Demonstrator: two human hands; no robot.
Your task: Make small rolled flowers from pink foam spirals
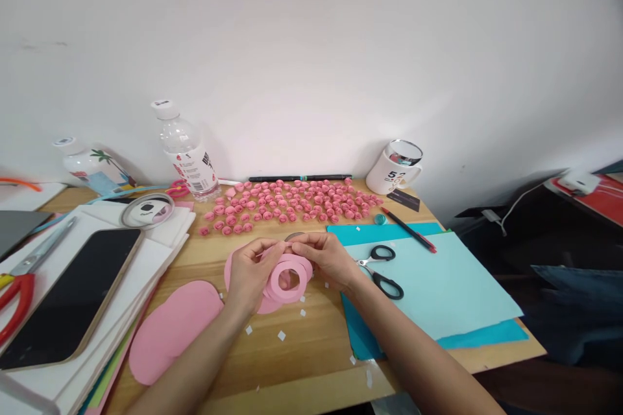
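a plain white wall (311,65) runs along the back edge of a wooden tabletop (304,363). rolled pink paper roses (318,199) lie in a broad band toward that edge, and stacked pink paper discs (175,331) lie toward the front left corner. black-handled scissors (368,266) rest partly on a pale blue sheet (438,292) toward the right edge.

between the roses and the front edge, near the middle, a coiled pink paper strip (275,279) is held up in both hands. the left hand (250,269) pinches it between thumb and fingers at its upper part; the right hand (328,259) pinches close beside, the fingertips nearly meeting. the loops hang below the pinch, with a round opening showing.

the strip should be very light and fairly limp, with a little spring along its curve. it looks matt, so slipping seems unlikely; creasing or tearing at the narrow band is the likelier harm. a light fingertip hold close to the end, flat across the width, would suit it, with the loose loops left to hang rather than squeezed or pulled.
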